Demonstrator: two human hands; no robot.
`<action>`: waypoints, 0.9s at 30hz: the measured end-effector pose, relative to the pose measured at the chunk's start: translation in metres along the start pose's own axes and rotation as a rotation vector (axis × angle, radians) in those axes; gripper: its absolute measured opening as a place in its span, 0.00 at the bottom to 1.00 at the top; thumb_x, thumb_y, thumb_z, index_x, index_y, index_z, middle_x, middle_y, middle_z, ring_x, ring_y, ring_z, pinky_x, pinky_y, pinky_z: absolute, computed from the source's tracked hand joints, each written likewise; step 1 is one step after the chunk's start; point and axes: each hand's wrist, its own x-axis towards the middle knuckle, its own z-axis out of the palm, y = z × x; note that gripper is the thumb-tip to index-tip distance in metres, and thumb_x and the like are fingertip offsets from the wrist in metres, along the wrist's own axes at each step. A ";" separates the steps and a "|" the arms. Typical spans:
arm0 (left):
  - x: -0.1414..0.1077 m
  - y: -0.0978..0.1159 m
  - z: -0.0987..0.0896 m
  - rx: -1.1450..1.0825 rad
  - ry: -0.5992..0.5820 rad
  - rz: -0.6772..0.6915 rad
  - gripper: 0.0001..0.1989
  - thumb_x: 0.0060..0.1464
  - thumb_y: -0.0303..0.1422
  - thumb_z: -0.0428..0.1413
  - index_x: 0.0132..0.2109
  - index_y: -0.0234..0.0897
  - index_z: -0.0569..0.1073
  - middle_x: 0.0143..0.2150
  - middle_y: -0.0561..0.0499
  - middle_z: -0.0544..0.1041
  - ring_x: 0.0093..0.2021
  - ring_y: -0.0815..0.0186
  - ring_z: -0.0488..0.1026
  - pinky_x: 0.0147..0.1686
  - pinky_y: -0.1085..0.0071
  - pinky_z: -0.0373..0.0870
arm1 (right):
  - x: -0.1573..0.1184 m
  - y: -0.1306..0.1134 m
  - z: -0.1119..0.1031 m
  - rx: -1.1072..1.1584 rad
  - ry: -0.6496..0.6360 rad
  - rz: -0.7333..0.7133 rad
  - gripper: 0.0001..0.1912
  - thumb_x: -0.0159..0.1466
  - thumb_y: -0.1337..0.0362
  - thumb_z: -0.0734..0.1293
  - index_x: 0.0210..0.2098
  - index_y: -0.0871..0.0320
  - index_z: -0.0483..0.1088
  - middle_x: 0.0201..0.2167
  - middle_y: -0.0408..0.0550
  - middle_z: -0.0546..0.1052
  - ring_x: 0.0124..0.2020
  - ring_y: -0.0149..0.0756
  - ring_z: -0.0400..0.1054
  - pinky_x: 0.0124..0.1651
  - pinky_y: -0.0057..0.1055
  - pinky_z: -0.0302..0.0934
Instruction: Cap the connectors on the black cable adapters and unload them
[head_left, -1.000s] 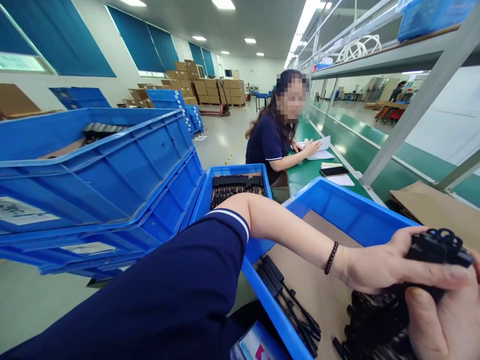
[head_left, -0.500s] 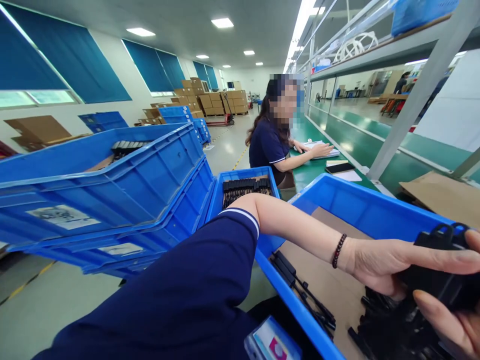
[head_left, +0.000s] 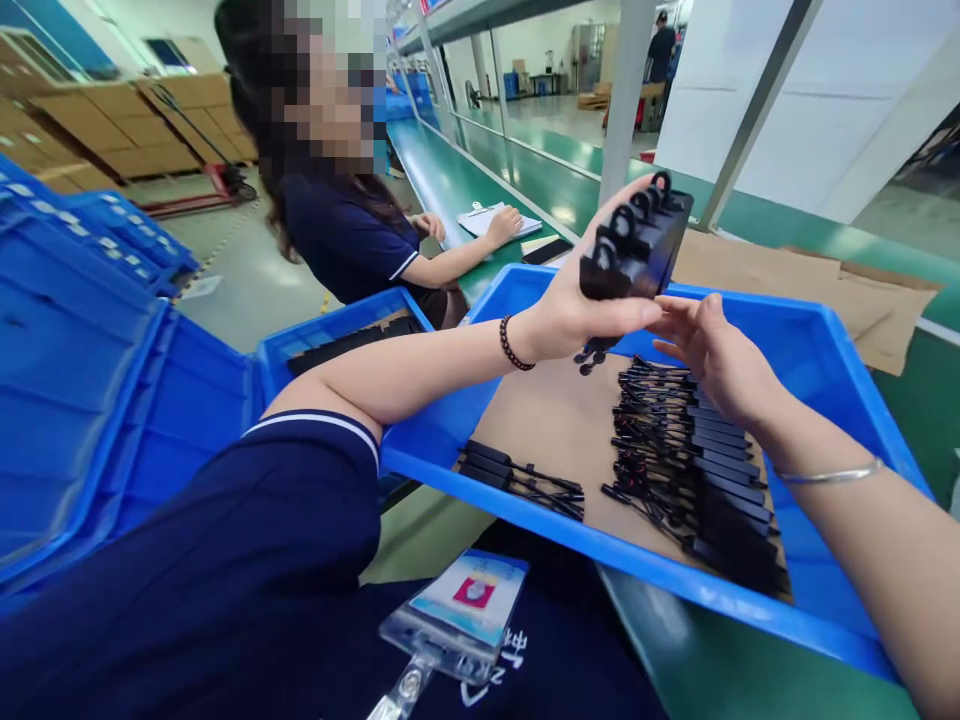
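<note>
My left hand (head_left: pixel 566 315), with a beaded bracelet at its wrist, is wrapped round a bundle of black cabled boxes (head_left: pixel 637 250), held above the blue crate (head_left: pixel 787 325). Short cable loops stick up from the bundle's top. My right hand (head_left: pixel 731 365) is close by, its fingers stretched toward my left thumb and partly overlapping in view; whether they touch the bundle I cannot tell. Below, more black cabled boxes (head_left: pixel 731 470) lie in a row on the crate's cardboard liner (head_left: pixel 551 410). A smaller group of black boxes (head_left: pixel 491 465) lies at the near left side.
A co-worker (head_left: pixel 337 230) sits at the green bench (head_left: pixel 480 285), hands by papers (head_left: pixel 499 220). A second blue crate (head_left: pixel 337 325) with black parts stands to the left, near stacked blue crates (head_left: pixel 67 350). Brown cardboard (head_left: pixel 810 290) lies on the bench behind my crate.
My view has swung right and down. The bundle of black boxes now shows raised above the crate in my left hand. My right hand has come fully into view, fingers apart from the bundle's sides.
</note>
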 end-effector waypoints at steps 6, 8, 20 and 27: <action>0.002 -0.002 0.002 -0.154 0.097 0.053 0.21 0.51 0.44 0.50 0.46 0.34 0.69 0.45 0.48 0.74 0.53 0.55 0.69 0.48 0.59 0.71 | -0.008 -0.004 0.012 0.094 -0.325 0.121 0.42 0.60 0.34 0.45 0.51 0.57 0.68 0.40 0.53 0.77 0.45 0.44 0.71 0.46 0.42 0.66; 0.007 -0.004 0.001 -0.179 0.127 0.080 0.21 0.49 0.43 0.52 0.47 0.35 0.69 0.45 0.49 0.75 0.53 0.56 0.69 0.49 0.60 0.71 | -0.009 0.000 0.010 0.075 -0.369 0.139 0.41 0.61 0.34 0.45 0.50 0.58 0.69 0.40 0.53 0.76 0.44 0.43 0.71 0.45 0.41 0.67; 0.013 -0.004 -0.010 -0.496 -0.012 -0.077 0.27 0.51 0.47 0.48 0.50 0.31 0.70 0.42 0.44 0.77 0.52 0.51 0.71 0.45 0.61 0.73 | -0.011 -0.006 0.020 0.131 -0.212 0.047 0.15 0.57 0.55 0.70 0.37 0.57 0.67 0.36 0.45 0.75 0.36 0.33 0.69 0.43 0.31 0.63; 0.007 0.008 -0.005 -0.709 -0.047 -0.037 0.27 0.59 0.43 0.37 0.56 0.31 0.66 0.54 0.49 0.72 0.60 0.54 0.63 0.54 0.59 0.66 | -0.013 -0.015 0.013 0.279 -0.452 0.183 0.15 0.55 0.64 0.71 0.42 0.56 0.70 0.38 0.45 0.76 0.37 0.34 0.71 0.45 0.34 0.64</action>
